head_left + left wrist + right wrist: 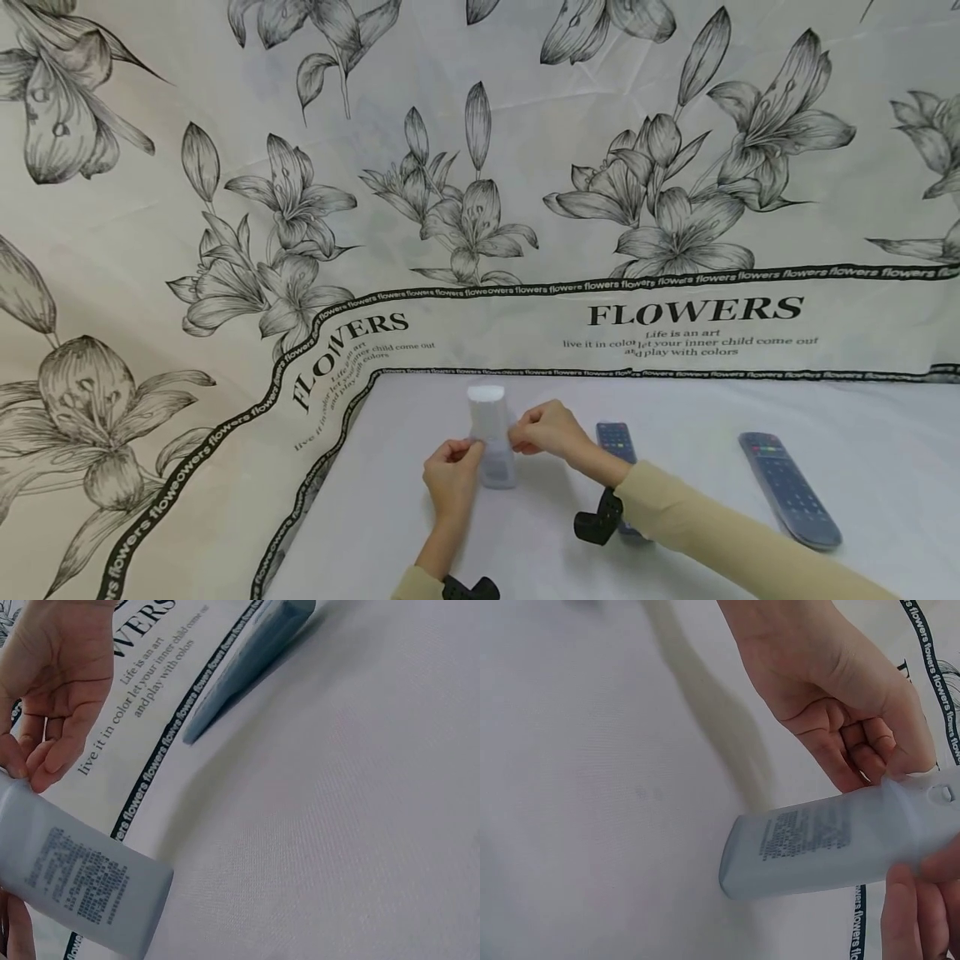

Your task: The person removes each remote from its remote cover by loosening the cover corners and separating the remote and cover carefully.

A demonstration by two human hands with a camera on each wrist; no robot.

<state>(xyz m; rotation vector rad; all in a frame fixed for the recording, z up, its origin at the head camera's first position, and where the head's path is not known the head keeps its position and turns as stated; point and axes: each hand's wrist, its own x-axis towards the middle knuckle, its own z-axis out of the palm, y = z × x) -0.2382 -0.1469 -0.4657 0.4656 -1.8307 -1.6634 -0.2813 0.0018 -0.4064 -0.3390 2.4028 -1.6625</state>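
Observation:
Both hands pinch a white, remote-like item (487, 408) from its two sides, and printed text shows on its face in both wrist views. A translucent sleeve (810, 874) surrounds its lower part, with a bunched edge near the fingers. My left hand (452, 479) grips the left edge; it fills the top of the right wrist view (832, 690). My right hand (553, 433) pinches the right edge, its curled fingers visible at upper left in the left wrist view (64, 690).
A dark remote (617, 440) lies partly beneath the right forearm. Farther right rests another dark remote (795, 496), which looks glossy and covered. White cloth (360, 517) covers the table, and a flower-printed cloth (517, 333) hangs behind and along the left.

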